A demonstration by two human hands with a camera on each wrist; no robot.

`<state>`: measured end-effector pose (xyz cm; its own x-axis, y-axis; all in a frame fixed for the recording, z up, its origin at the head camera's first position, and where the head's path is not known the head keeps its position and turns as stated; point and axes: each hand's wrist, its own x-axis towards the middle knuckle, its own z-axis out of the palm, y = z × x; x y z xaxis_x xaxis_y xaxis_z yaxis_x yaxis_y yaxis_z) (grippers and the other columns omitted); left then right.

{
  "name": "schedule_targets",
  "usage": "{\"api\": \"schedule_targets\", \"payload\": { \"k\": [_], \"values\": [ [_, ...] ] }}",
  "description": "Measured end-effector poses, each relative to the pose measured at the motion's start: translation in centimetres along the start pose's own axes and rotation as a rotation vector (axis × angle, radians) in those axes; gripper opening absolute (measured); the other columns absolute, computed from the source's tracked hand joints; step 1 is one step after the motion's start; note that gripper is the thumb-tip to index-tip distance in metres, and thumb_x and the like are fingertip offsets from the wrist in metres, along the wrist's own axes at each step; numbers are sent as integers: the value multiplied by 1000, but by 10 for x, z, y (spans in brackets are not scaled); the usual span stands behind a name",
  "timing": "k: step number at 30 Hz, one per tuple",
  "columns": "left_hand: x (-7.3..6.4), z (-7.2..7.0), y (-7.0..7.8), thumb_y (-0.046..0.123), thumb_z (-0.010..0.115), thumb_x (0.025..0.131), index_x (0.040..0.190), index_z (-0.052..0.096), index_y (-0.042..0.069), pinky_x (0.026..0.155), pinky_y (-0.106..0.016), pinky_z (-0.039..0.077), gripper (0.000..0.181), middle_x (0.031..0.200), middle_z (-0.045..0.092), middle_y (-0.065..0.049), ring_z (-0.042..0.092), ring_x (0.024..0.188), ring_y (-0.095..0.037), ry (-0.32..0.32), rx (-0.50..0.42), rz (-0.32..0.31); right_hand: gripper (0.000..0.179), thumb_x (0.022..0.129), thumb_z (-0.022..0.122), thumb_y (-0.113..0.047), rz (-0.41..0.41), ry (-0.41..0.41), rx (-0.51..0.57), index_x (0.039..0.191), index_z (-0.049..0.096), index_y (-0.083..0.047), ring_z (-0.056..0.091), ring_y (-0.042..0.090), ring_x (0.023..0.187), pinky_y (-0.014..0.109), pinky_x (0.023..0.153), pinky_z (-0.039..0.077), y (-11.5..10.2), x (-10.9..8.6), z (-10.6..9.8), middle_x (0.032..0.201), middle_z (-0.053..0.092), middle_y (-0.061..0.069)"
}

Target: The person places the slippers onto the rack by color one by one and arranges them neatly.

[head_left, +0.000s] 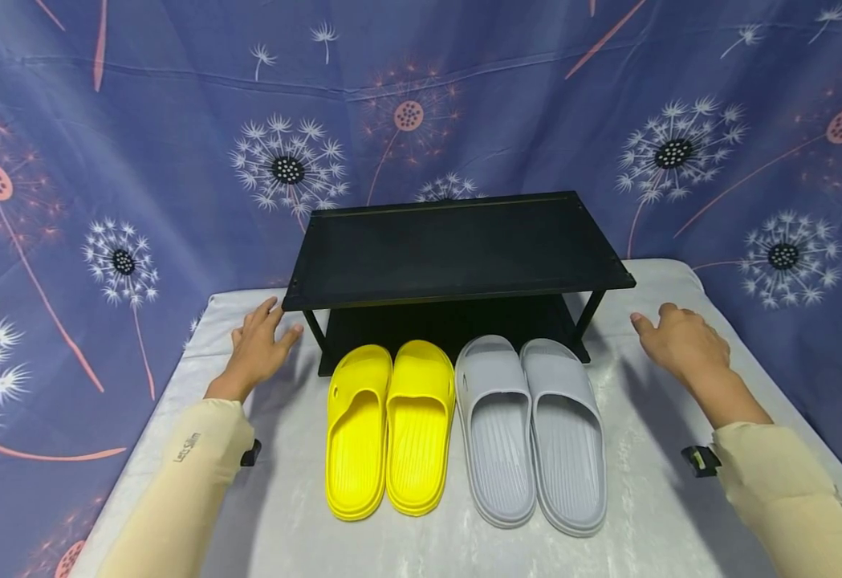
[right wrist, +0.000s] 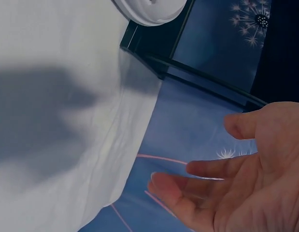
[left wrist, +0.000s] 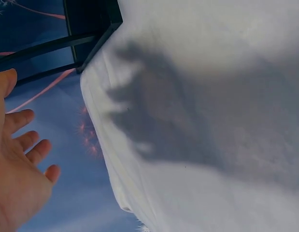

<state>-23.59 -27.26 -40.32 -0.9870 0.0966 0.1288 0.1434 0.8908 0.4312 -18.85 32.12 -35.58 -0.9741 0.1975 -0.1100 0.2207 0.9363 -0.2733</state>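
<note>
In the head view a black two-tier rack (head_left: 449, 249) stands at the back of the table. My left hand (head_left: 256, 347) hovers just off the rack's left end, fingers relaxed and holding nothing. Off the right end, farther away, my right hand (head_left: 684, 341) is in the air with its fingers loosely spread. A pair of yellow slippers (head_left: 416, 457) stands in front of the rack, toes toward it. Beside them on the right is a pair of grey slippers (head_left: 571, 457). Both wrist views show an empty palm, the left hand (left wrist: 23, 179) and the right hand (right wrist: 255, 183).
A white cloth (head_left: 421, 554) covers the table. Behind it and at both sides hangs a blue curtain (head_left: 175, 144) with a dandelion pattern. The rack's lower shelf (head_left: 442, 317) lies partly hidden under its top board. Shadows of both arms fall across the cloth.
</note>
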Motion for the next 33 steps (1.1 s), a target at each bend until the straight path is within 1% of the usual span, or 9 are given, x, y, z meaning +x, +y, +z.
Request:
{"api": "schedule_targets", "payload": {
  "k": [2,5,8,11,13,16,20,27,33],
  "values": [
    [0,1,1,43,47,100,147,34,-2,94,-60,23,66,157,18,-19,18,139,-42,7,-25,-2,87,97,21,-64,-1,-10,0,132,35,15,39,65,108,70,73,41,-1,-2,0,128,38,43],
    [1,2,3,41,50,99,145,37,-2,100,-62,23,64,156,20,-19,19,140,-41,14,-65,-7,88,97,20,-64,-5,-20,-1,133,35,15,39,66,108,71,75,41,-3,-5,0,129,37,43],
    [1,3,4,36,53,98,142,40,-4,108,-62,22,61,153,25,-21,21,139,-41,32,-104,8,85,98,20,-61,-17,-19,-4,133,35,16,39,65,110,71,77,40,-5,-7,1,130,37,43],
    [3,4,5,32,56,98,141,41,-5,110,-59,25,59,149,30,-22,26,137,-41,52,-141,29,83,99,21,-58,-31,-13,-4,132,36,17,39,64,111,71,79,40,-7,-9,2,130,37,44],
    [3,4,7,29,57,97,141,42,-3,108,-58,29,56,147,33,-22,32,133,-41,59,-166,36,82,100,22,-57,-36,-10,-6,132,37,17,40,64,111,71,80,40,-7,-10,2,130,38,44],
    [2,4,8,25,58,97,142,43,5,102,-57,36,52,144,36,-21,39,125,-41,57,-192,34,81,100,22,-56,-41,-7,-7,131,37,17,41,64,110,71,79,40,-7,-11,3,129,38,44],
    [1,5,11,21,60,96,146,40,13,98,-57,40,55,142,38,-20,44,120,-41,41,-215,29,81,101,22,-56,-46,-8,-6,131,38,18,41,64,109,70,79,40,-6,-13,4,129,38,44],
    [1,7,13,18,61,95,145,42,12,95,-55,45,54,134,43,-24,49,113,-44,40,-240,32,79,101,23,-54,-51,0,-4,128,40,19,44,63,106,69,76,42,-8,-17,4,126,41,45],
    [2,9,14,15,62,94,139,49,12,93,-54,46,47,129,48,-22,51,112,-44,56,-266,37,80,101,22,-55,-52,4,-2,128,41,18,45,63,106,68,73,42,-8,-19,4,126,41,44]
  ]
}}
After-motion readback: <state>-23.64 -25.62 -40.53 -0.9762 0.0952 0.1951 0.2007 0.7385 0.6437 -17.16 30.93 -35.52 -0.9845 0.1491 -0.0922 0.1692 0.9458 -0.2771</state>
